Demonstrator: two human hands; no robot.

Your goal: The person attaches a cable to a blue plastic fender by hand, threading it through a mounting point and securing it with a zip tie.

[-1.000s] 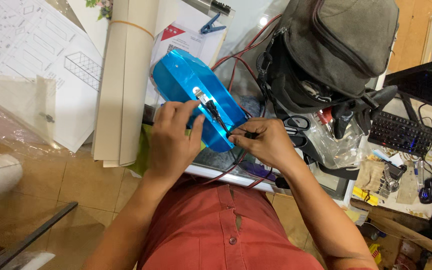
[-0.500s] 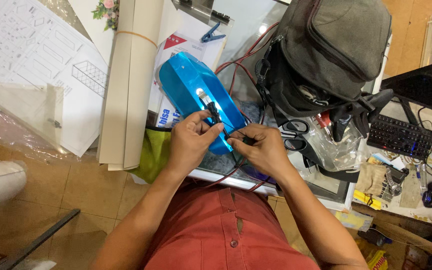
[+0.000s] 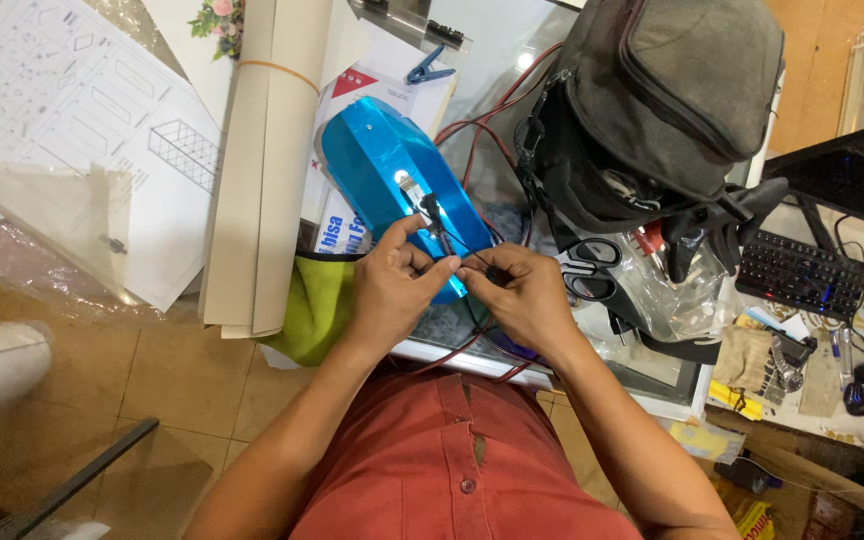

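Observation:
A shiny blue plastic shell [image 3: 384, 172] lies tilted on the desk edge, with a small metal part and black wires fixed on its upper face. My left hand [image 3: 392, 288] rests against the shell's near end, thumb and fingers pinched on a thin black wire [image 3: 440, 240]. My right hand [image 3: 517, 295] sits beside it, fingers closed on a small dark piece at the other end of the same wire. Red and black cables [image 3: 482, 135] run from under my hands toward the back of the desk.
A grey backpack [image 3: 672, 100] stands right of the shell. Scissors [image 3: 587, 275], a clear bag and a black keyboard [image 3: 797, 272] lie further right. Rolled beige card [image 3: 262, 160] and drawing sheets [image 3: 62, 120] lie left. A green cloth [image 3: 314, 305] hangs at the desk edge.
Both hands have shifted slightly along the shell's near end. The left thumb now lifts toward the wire on the shell, and the right hand has drawn closer to the left.

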